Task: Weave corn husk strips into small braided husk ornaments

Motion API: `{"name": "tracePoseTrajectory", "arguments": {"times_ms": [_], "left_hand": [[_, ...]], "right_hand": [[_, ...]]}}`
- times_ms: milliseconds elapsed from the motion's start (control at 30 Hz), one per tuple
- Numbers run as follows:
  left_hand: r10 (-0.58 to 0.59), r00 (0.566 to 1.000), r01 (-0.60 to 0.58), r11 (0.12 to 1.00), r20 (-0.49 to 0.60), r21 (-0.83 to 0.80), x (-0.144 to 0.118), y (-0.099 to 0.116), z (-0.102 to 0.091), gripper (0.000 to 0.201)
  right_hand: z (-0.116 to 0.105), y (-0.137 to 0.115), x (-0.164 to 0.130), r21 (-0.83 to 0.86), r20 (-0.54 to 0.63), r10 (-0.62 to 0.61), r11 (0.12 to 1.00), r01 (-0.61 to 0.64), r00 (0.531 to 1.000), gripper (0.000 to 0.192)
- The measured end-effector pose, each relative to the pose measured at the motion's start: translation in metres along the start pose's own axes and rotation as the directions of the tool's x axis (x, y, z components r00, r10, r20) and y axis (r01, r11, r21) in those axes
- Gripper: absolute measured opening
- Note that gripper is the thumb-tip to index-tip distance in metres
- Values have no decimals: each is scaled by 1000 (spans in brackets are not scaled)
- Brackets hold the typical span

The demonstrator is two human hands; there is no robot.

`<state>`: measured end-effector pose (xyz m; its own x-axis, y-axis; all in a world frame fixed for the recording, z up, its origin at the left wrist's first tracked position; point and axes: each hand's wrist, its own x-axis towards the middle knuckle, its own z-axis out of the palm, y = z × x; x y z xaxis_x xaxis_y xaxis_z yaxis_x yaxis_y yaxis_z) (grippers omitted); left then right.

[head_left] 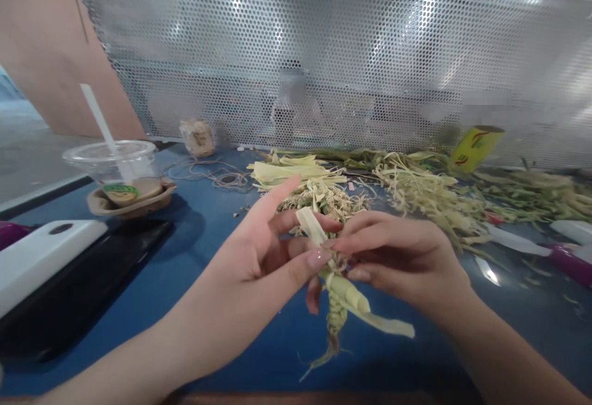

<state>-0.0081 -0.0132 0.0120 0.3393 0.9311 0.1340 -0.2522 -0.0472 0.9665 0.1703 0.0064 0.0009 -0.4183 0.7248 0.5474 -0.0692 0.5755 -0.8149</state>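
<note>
My left hand point(263, 257) and my right hand point(398, 257) meet above the blue table point(208, 306), both pinching a small braided piece of pale green leaf strips point(340, 306). One strip end point(311, 225) sticks up between my fingertips. A loose flat strip point(388, 325) trails to the right under my right hand. The braid's thin tail point(324, 355) hangs toward the table's near edge. My left index finger points up and away.
A heap of cut leaf strips point(416, 189) lies across the back. A plastic cup with a straw point(118, 167) sits on a paper holder at left, near a white and black device point(50, 263). Twine point(222, 177), a yellow tube point(476, 146), purple-handled tools point(568, 257) and a perforated metal screen point(324, 53) surround them.
</note>
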Motion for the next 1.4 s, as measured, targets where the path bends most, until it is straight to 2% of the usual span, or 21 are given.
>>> {"name": "tracePoseTrajectory", "arguments": {"times_ms": [267, 500, 567, 700, 800, 900, 967, 1067, 1167, 1300, 1367, 1400], "left_hand": [[-27, 1000, 27, 1000, -9, 16, 2, 2, 1, 66], [-25, 999, 25, 1000, 24, 11, 1, -5, -1, 61], [-31, 999, 31, 999, 43, -7, 3, -6, 1, 60], [13, 999, -13, 1000, 34, -14, 3, -7, 2, 62], [38, 998, -38, 999, 46, -14, 2, -9, 1, 64], [24, 998, -23, 1000, 55, -15, 1, -10, -1, 60], [10, 998, -9, 1000, 58, -23, 2, -11, -1, 58], [-17, 998, 19, 999, 53, -36, 5, -10, -1, 59], [-47, 998, 46, 999, 31, 17, 7, -9, 0, 65], [-43, 999, 44, 980, -13, 195, 10, -10, -3, 63], [64, 997, -41, 929, -53, 369, 12, -12, -6, 66], [152, 986, -102, 875, -70, 474, 13, -13, -7, 69]], "right_hand": [[2, 3, 0, 68, 6, -13, 998, 13, 1000, 25], [4, 2, 1, -110, -32, -165, 981, 160, 986, 17], [4, 2, 0, -122, -42, -176, 978, 170, 983, 20], [4, 2, -2, -89, -58, -138, 987, 132, 989, 42], [2, 0, -1, -190, -20, -172, 968, 165, 985, 40], [0, -2, 0, -362, 57, -291, 886, 291, 955, 21], [-1, -2, 0, -478, 88, -356, 804, 353, 930, 17], [-1, -1, -2, -657, 124, -435, 638, 402, 892, 16], [-1, 4, -3, -768, 175, -471, 484, 419, 865, 11], [0, 11, -1, -818, 224, -436, 402, 411, 872, 7], [0, 14, 0, -838, 252, -344, 389, 382, 905, 7], [0, 14, 1, -851, 262, -291, 379, 362, 920, 8]]}}
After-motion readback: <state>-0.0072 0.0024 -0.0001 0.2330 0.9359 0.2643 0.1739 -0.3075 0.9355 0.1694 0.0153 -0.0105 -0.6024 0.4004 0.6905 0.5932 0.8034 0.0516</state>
